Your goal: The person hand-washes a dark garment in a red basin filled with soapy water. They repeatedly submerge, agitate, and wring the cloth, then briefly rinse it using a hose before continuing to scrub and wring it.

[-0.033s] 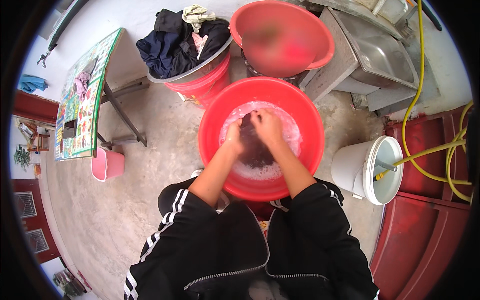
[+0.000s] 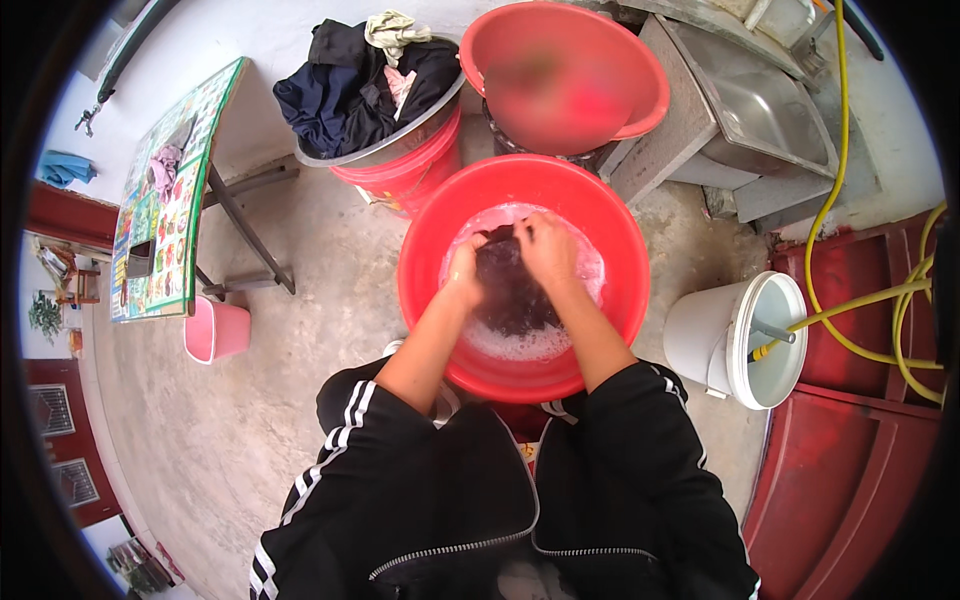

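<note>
A wide red basin (image 2: 622, 290) stands on the floor in front of my knees, with sudsy water (image 2: 530, 347) in it. Bunched in the suds is a wet dark piece of clothing (image 2: 512, 292); its exact kind cannot be made out. My left hand (image 2: 466, 264) grips the cloth along its left upper side, the fingers partly hidden by fabric. On the upper right, my right hand (image 2: 548, 248) is closed on the same cloth with its fingers bent over the top. A short stretch of dark fabric lies between the hands, and the lower part rests in the foam.
A metal basin of dark clothes (image 2: 350, 110) sits on a red bucket (image 2: 400, 175) behind. Beside it is another red basin (image 2: 645, 80), its contents blurred. A white bucket (image 2: 700, 330) with a yellow hose (image 2: 830, 200) stands right, a pink bin (image 2: 230, 328) left by a folding table (image 2: 165, 215).
My right hand has shifted slightly to the right, widening the gap between the hands. The dark cloth is spread a little more between them.
</note>
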Motion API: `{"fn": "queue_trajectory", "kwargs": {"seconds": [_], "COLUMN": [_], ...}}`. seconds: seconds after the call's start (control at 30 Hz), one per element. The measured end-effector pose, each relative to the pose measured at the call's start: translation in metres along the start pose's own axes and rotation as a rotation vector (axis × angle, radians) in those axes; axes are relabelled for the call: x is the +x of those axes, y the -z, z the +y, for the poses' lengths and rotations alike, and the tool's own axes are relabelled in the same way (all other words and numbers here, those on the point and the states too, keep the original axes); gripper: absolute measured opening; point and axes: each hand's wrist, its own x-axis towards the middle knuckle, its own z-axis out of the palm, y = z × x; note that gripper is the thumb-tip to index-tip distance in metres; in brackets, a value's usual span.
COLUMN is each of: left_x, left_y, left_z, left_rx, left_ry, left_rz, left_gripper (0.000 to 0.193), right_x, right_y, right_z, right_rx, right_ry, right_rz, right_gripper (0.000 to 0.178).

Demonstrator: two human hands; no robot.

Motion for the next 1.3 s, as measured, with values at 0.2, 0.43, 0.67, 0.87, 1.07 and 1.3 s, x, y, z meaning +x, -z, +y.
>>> {"fn": "queue_trajectory", "kwargs": {"seconds": [0.2, 0.43, 0.67, 0.87, 1.07, 1.3], "left_x": [0.04, 0.061, 0.063, 0.091, 0.071, 0.101], "left_y": [0.037, 0.054, 0.056, 0.067, 0.036, 0.075], "left_z": [0.002, -0.002, 0.003, 0.017, -0.024, -0.026], "left_rx": [1.859, 2.307, 1.274, 0.165, -0.215, -0.089], "left_ry": [-1.146, -0.803, -0.756, 0.052, -0.053, -0.333], "left_rz": [0.287, -0.107, 0.331, -0.233, -0.244, -1.253], "left_gripper": [0.048, 0.061, 0.049, 0.062, 0.028, 0.038], "right_x": [-0.014, -0.005, 0.008, -0.031, -0.017, -0.014], "right_y": [0.009, 0.018, -0.009, -0.026, -0.012, -0.022], "right_z": [0.02, 0.001, 0.033, -0.049, -0.046, -0.031], "right_rx": [-0.503, -0.401, 0.001, 0.472, 0.211, 0.154], "right_ry": [0.207, 0.067, -0.262, -0.192, 0.032, -0.018], "right_rz": [-0.082, -0.844, -0.189, -0.191, 0.077, 0.138], "right_gripper": [0.057, 0.05, 0.061, 0.035, 0.02, 0.021]}}
